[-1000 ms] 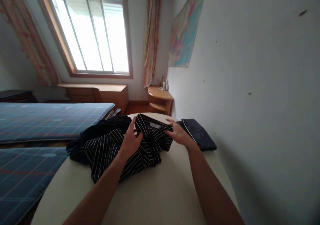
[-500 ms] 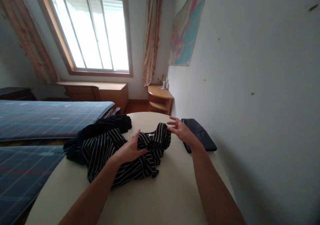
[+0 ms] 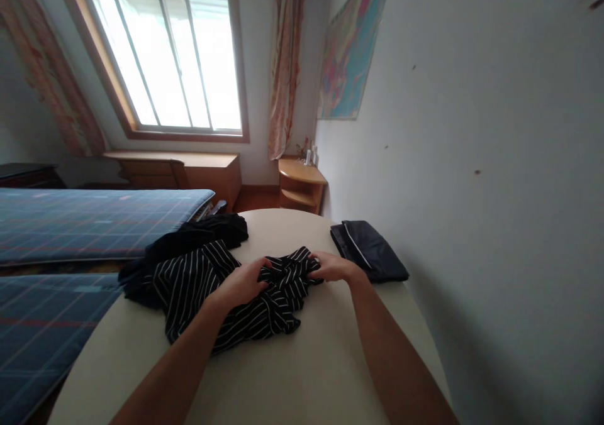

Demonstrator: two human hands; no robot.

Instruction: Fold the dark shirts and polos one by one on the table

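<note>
A black garment with white stripes (image 3: 189,287), which looks like a shirt or blouse, lies crumpled on the pale round table (image 3: 325,362). My left hand (image 3: 245,280) is closed on its cloth near the middle, thumb and fingers bent into the folds. At the garment's right end, my right hand (image 3: 330,266) pinches the striped fabric between thumb and fingers. Some folds under both hands are hidden. Dark clothing (image 3: 198,233) lies bunched behind and left of the striped garment, partly under it. Beyond my right hand rests a folded dark cloth item (image 3: 372,252) with a light edge line.
To the left, mattresses with blue plaid covers (image 3: 94,224) lie close to the table. A wall (image 3: 495,236) runs along the right side. Farther back stand a wooden corner shelf (image 3: 302,172) and a desk (image 3: 212,164) under the window.
Both hands have lowered and closed on the striped garment. My right hand has come down and slightly left, and the garment's raised right end is now flatter and gathered.
</note>
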